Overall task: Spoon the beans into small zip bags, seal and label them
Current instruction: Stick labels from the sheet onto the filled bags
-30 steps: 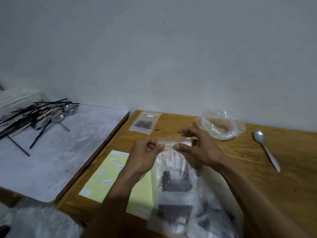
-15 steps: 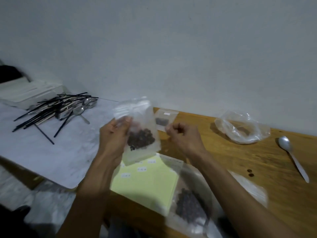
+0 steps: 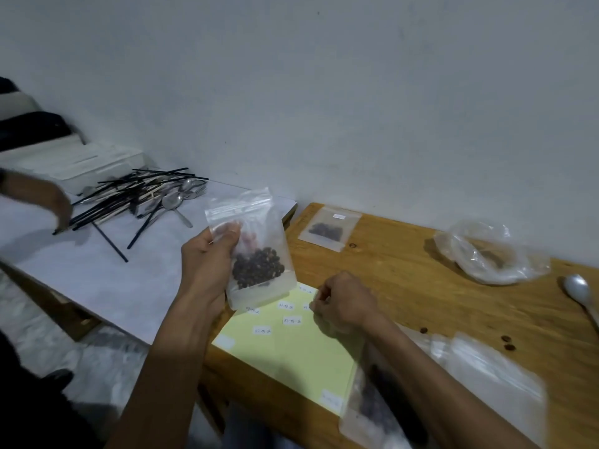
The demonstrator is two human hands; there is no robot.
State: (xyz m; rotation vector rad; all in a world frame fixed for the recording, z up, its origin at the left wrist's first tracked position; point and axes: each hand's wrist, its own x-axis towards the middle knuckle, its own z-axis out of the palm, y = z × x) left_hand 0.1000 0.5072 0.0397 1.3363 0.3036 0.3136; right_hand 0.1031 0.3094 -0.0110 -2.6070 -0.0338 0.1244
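I note a wooden tabletop (image 3: 421,286) against a plain grey-white wall (image 3: 324,92). My left hand (image 3: 207,264) grips a sealed zip bag (image 3: 256,251) of beans upright at 10 o'clock. My right hand (image 3: 343,306), fingers curled, pinches at a label (image 3: 307,306) on the yellow sheet (image 3: 291,354); its handwriting is illegible.

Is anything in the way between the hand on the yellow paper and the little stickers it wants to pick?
Nothing visible blocks it. The right hand rests with its fingertips at the edge of the yellow sheet, right beside the nearest white label. The bag of beans, held up by the left hand, hangs off to the side.
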